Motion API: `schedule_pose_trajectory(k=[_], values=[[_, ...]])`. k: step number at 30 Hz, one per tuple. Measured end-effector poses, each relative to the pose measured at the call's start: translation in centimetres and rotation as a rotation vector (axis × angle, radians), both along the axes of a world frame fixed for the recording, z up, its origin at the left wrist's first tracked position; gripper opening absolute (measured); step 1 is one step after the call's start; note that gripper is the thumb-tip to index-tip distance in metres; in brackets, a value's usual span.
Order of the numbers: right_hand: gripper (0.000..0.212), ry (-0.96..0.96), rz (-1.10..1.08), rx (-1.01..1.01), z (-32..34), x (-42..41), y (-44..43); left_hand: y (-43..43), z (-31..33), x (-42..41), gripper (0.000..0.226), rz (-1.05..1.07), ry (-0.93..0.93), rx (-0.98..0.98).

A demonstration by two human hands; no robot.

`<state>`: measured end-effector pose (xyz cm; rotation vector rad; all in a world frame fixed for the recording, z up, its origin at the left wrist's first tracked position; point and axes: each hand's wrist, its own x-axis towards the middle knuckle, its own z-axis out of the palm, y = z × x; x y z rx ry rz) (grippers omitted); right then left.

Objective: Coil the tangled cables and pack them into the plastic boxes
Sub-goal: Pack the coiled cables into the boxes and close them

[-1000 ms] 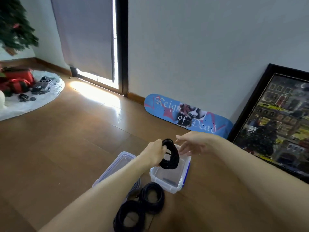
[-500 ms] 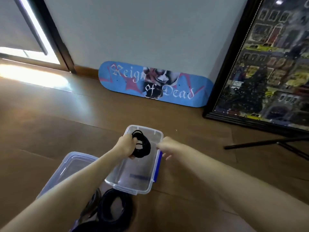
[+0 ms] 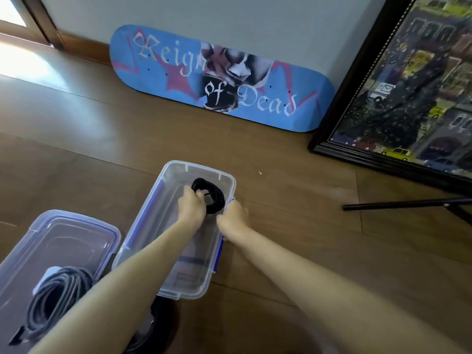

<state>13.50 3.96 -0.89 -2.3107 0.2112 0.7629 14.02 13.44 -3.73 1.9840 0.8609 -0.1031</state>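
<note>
The left hand (image 3: 191, 210) reaches into the far end of a clear plastic box (image 3: 153, 221) and grips a black cable coil (image 3: 215, 198), fingers curled round its near-left side; the coil is tilted up inside the box, close to the far wall, and whether it touches the bottom cannot be told; the right hand (image 3: 232, 219) sits over the right wall of the same box, just beside the coil, fingers bent down the outside of the rim as it holds the wall; a blue latch (image 3: 215, 259) runs along that wall nearer the person.

Just left of this box stands a second clear box (image 3: 66, 226); it holds a grey cable coil (image 3: 53, 295) in its near half, with a white plug (image 3: 49, 273) at the coil's far edge; another black coil (image 3: 161, 328) lies on the wooden floor (image 3: 293, 251) at the near end of the first box, partly hidden under the left forearm.

Farther off, a blue skateboard deck (image 3: 178, 72) lettered "Reign of Dead" leans on its edge against the wall; to its right a dark-framed picture (image 3: 408, 98) of a street scene leans likewise; a thin black rod (image 3: 396, 204) lies across the floor at the right.
</note>
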Motion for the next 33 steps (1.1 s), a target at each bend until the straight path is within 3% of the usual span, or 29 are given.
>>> schedule_pose_trajectory(k=[4,8,11,16,24,26,27,30,33], values=[[0.024,0.028,-0.049,0.011,-0.6,0.1,0.3,-1.6,-1.2,0.2,0.030,0.112,-0.023,-0.106],[0.019,0.025,-0.024,0.005,-0.8,0.2,0.1,-1.1,-1.9,0.7,0.044,0.034,0.129,0.087],[0.014,0.018,-0.018,0.008,-0.8,0.1,0.0,-0.3,-1.8,0.6,0.056,-0.026,0.169,0.042],[0.015,0.011,0.019,0.014,-0.5,0.1,-0.3,0.5,-1.5,0.5,0.066,-0.047,0.107,-0.067],[0.029,0.001,0.012,0.003,-0.4,0.1,-0.6,1.6,-1.7,0.4,0.052,0.054,-0.095,-0.112],[0.016,-0.005,0.004,-0.002,-0.2,0.1,-0.4,1.9,-1.6,0.1,0.050,0.060,-0.110,-0.099],[0.017,-0.019,-0.009,-0.014,0.1,0.1,-0.3,2.0,-1.4,-0.2,0.049,0.049,-0.114,-0.081],[0.064,-0.119,-0.036,-0.135,0.8,-0.4,0.3,2.5,-0.2,-1.2,0.042,-0.017,-0.099,-0.009],[0.060,-0.334,0.041,-0.235,2.3,-1.3,1.4,3.2,2.3,-2.9,0.035,-0.114,-0.089,0.086]])
